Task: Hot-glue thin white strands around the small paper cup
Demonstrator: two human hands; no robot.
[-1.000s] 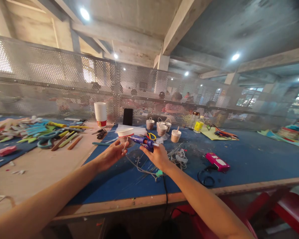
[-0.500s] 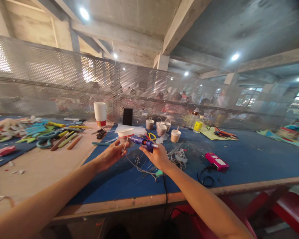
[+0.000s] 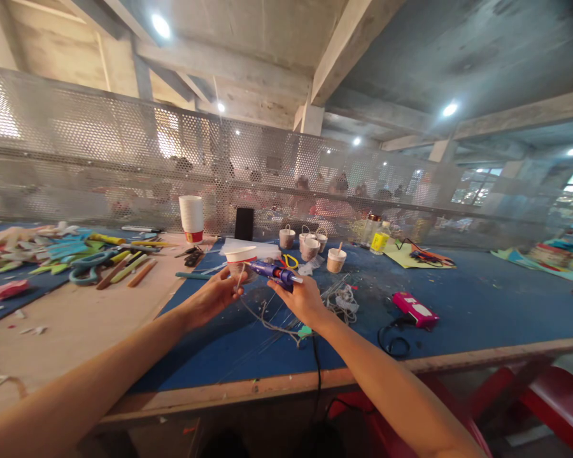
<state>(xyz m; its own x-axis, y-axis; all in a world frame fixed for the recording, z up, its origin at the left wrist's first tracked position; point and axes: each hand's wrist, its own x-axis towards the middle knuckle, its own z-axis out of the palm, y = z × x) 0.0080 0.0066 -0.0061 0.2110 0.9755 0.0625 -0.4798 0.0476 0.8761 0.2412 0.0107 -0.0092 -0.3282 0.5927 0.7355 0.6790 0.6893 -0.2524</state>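
My left hand (image 3: 216,297) is closed around a paper cup (image 3: 241,255) with a white upper part and red band, its lower part wrapped in greyish cord. A length of grey cord (image 3: 262,321) trails from the cup across the blue mat. My right hand (image 3: 304,296) grips a blue-purple hot glue gun (image 3: 273,272), whose nozzle points left against or very near the cup's side. From what I can see, I cannot tell whether glue is coming out. A tangle of cord (image 3: 346,304) lies to the right of my right hand.
Several small cord-covered cups (image 3: 310,248) stand behind my hands, beside a cup with a stick (image 3: 336,260). Scissors (image 3: 86,266) and markers lie left, near a stack of paper cups (image 3: 191,216). A magenta device (image 3: 416,310) with a black cable sits right. A perforated metal screen (image 3: 262,172) borders the back.
Almost nothing has changed. Both hands keep the cup and the glue gun in the same place; people behind the screen have shifted slightly.
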